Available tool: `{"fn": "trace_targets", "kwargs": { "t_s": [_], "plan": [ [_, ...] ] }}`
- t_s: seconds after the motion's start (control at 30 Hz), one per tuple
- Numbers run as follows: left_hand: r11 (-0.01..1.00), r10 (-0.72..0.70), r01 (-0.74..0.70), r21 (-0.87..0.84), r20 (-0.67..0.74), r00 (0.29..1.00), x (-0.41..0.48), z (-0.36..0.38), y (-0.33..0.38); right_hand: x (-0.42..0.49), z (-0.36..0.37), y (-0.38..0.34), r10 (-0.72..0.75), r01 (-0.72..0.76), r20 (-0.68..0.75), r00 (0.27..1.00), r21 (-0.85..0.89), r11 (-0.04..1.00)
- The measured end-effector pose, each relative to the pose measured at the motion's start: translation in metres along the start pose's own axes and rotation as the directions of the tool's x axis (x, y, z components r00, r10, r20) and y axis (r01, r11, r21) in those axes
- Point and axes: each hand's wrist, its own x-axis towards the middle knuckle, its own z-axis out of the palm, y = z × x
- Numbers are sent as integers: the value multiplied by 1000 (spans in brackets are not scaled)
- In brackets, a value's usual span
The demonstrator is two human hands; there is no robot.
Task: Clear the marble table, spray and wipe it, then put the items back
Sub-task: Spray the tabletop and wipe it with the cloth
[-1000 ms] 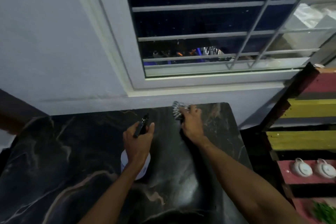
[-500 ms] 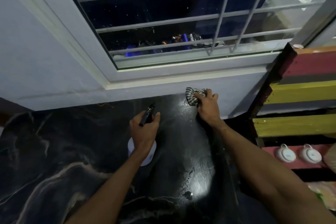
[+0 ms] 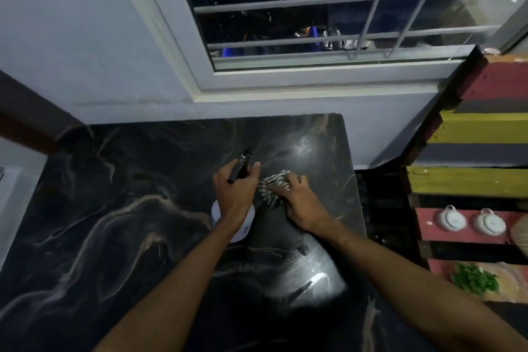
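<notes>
The tabletop (image 3: 114, 237) is a dark, glossy marble slab with pale tan veins, set against a wall under a barred window (image 3: 328, 8). A wet, bright sheen shows on its right part. To the right stands a wooden rack (image 3: 480, 128) of red, yellow and dark slats, with two white cups (image 3: 468, 221) on a red shelf. The spray bottle (image 3: 237, 226), white and round with a black nozzle, stands upright near the slab's middle; the left hand (image 3: 234, 194) has its grip wrapped tight around the neck. Just beside it, the right hand (image 3: 300, 200) presses flat, fingers closed down on a crumpled striped cloth (image 3: 271, 188) lying on the marble.
</notes>
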Motion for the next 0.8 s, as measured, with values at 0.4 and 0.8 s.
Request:
{"fn": "trace_targets", "kwargs": {
  "t_s": [0.4,0.8],
  "plan": [
    [1000,11,-10,20,-50,999,-35,-147,-79,-10,89,-168,-27,27,-8,1000,10,1000],
    [996,-87,88,19,-48,995,-77,-227,-121,-81,112,-240,85,-83,-56,995,42,996]
  ]
}}
